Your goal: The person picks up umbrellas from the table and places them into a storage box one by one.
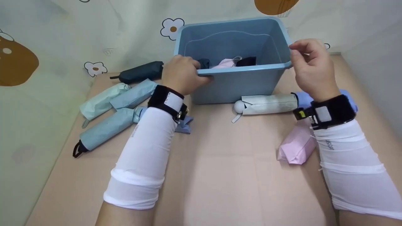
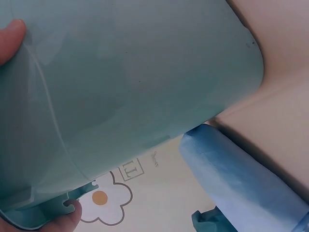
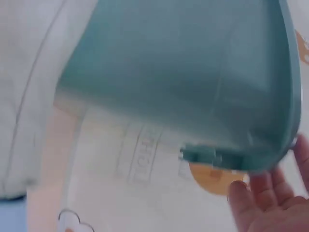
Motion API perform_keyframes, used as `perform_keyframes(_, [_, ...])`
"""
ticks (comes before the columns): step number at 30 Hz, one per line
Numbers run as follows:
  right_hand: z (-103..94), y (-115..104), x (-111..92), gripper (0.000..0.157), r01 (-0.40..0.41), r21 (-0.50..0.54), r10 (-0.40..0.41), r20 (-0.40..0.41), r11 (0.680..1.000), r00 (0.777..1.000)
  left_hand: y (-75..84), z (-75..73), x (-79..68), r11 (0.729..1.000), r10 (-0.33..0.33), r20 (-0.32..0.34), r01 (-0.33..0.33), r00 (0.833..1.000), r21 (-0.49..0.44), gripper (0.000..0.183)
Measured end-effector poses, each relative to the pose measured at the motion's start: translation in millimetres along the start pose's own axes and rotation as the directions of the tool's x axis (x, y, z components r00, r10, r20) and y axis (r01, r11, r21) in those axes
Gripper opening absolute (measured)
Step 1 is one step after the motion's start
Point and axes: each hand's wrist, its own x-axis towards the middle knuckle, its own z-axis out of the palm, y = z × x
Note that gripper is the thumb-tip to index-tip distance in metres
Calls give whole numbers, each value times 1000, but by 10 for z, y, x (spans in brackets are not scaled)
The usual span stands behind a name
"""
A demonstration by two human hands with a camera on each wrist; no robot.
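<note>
My left hand (image 1: pixel 182 73) grips the front left corner of a blue-grey plastic bin (image 1: pixel 232 86), fingers over its rim and thumb against the front wall. At the opposite side my right hand (image 1: pixel 315 66) has its fingertips right at the rim's right corner; the right wrist view shows these fingers loosely bent beside the rim. Inside the bin lie a pink folded umbrella (image 1: pixel 224 63), a black one (image 1: pixel 246 61) and a dark teal one (image 1: pixel 204 63). In the left wrist view the bin's outer wall fills most of the picture.
Left of the bin lie folded umbrellas: dark (image 1: pixel 141 72), mint (image 1: pixel 103 100), light blue (image 1: pixel 135 94) and teal (image 1: pixel 106 130). A pale umbrella (image 1: pixel 270 104) lies before the bin, beside a blue one (image 1: pixel 304 99). A pink umbrella (image 1: pixel 296 149) is near my right forearm. Patterned curtain stands behind.
</note>
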Motion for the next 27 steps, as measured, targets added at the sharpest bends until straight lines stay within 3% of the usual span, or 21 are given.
perform_keyframes(4, [-219, 62, 65, 41, -162, -127, 170, 52, 978, 984, -19, -9, 4, 1000, -3, -1, 3, 1000, 1, 45])
perform_keyframes(7, [-368, 149, 101, 48, -184, -236, 225, 159, 954, 961, -18, -18, 7, 1000, -3, 2, 3, 1000, -3, 45])
perform_keyframes(10, [-496, 289, 125, 52, -109, -356, 231, 319, 928, 919, -1, -22, 7, 1000, -4, 8, 4, 1000, -13, 45])
perform_keyframes(14, [-658, 549, 156, 54, 24, -514, 278, 503, 858, 818, 19, -23, 7, 1000, -10, 12, 11, 1000, -18, 44])
perform_keyframes(17, [-798, 760, 163, 58, 77, -606, 358, 563, 792, 745, 31, -30, 7, 1000, -10, 6, 10, 1000, -12, 42])
perform_keyframes(21, [-942, 1000, 116, 69, 91, -669, 450, 587, 737, 673, 47, -21, 10, 1000, -5, -5, 5, 1000, -3, 41])
perform_keyframes(23, [-961, 1090, 74, 76, 94, -667, 463, 605, 739, 647, 51, -12, 15, 1000, -5, -8, 5, 1000, 0, 41])
perform_keyframes(27, [-931, 1192, 2, 80, 140, -665, 437, 619, 733, 652, 68, -8, 15, 1000, -3, -4, 3, 1000, 3, 42])
